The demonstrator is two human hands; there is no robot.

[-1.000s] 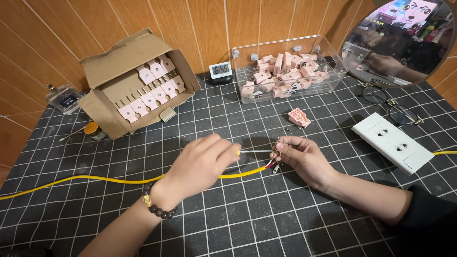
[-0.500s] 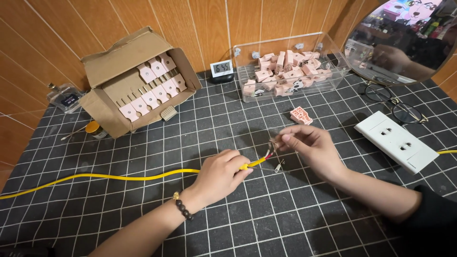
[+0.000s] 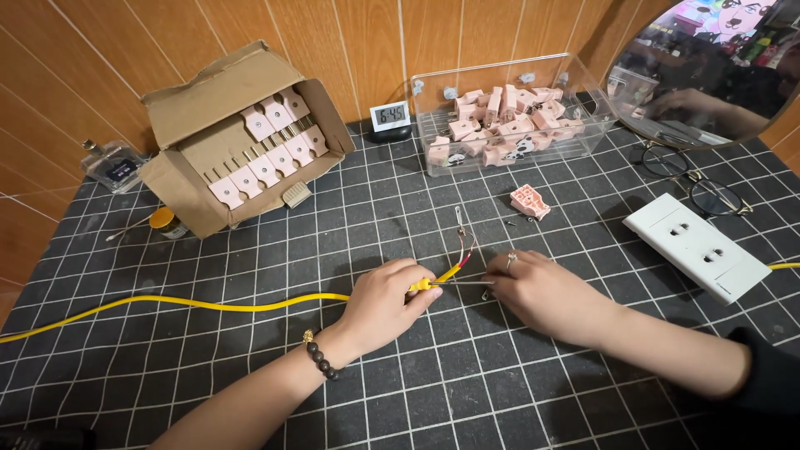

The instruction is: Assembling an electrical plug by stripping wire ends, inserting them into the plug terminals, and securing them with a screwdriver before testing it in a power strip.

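Both our hands have dropped to the desk (image 3: 250,383): left hand (image 3: 385,302) pinching the yellow cable (image 3: 208,305), right hand (image 3: 542,292) gripping its stripped wires (image 3: 463,265).

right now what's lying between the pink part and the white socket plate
Nothing: in the head view the grid mat is bare between the pink part and the white socket plate.

Open brown cardboard box (image 3: 218,142) upper left of frame, small white-framed grey screen (image 3: 390,116) upper centre, clear plastic container (image 3: 583,100) upper right
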